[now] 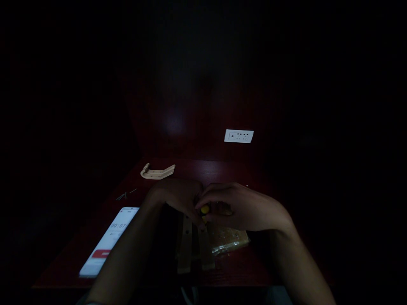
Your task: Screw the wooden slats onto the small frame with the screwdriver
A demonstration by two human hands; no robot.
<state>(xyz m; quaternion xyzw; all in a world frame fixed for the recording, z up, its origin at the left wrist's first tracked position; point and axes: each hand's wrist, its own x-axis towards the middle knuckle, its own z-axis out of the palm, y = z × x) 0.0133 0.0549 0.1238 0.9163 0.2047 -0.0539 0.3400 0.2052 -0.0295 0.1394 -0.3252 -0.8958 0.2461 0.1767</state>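
My right hand (244, 205) curls its fingers round a small yellow-and-black tool handle (205, 209), which looks like a screwdriver's; its tip is hidden. Close against it, my left hand (182, 195) bends down with closed fingers on a pale wooden piece (186, 250) made of two long strips with dark holes. The strips point towards me, and their far ends are covered by my hands. Beneath and to the right lies a brownish board or packet (230, 241) in shiny clear plastic. Dim light hides the exact finger contact.
A curved wooden piece (157, 173) lies at the back left of the dark red table (254, 271). Several thin screws or pins (122, 196) are in front of it. A lit phone (106, 243) lies beside my left forearm. The back wall carries a white socket (239, 136).
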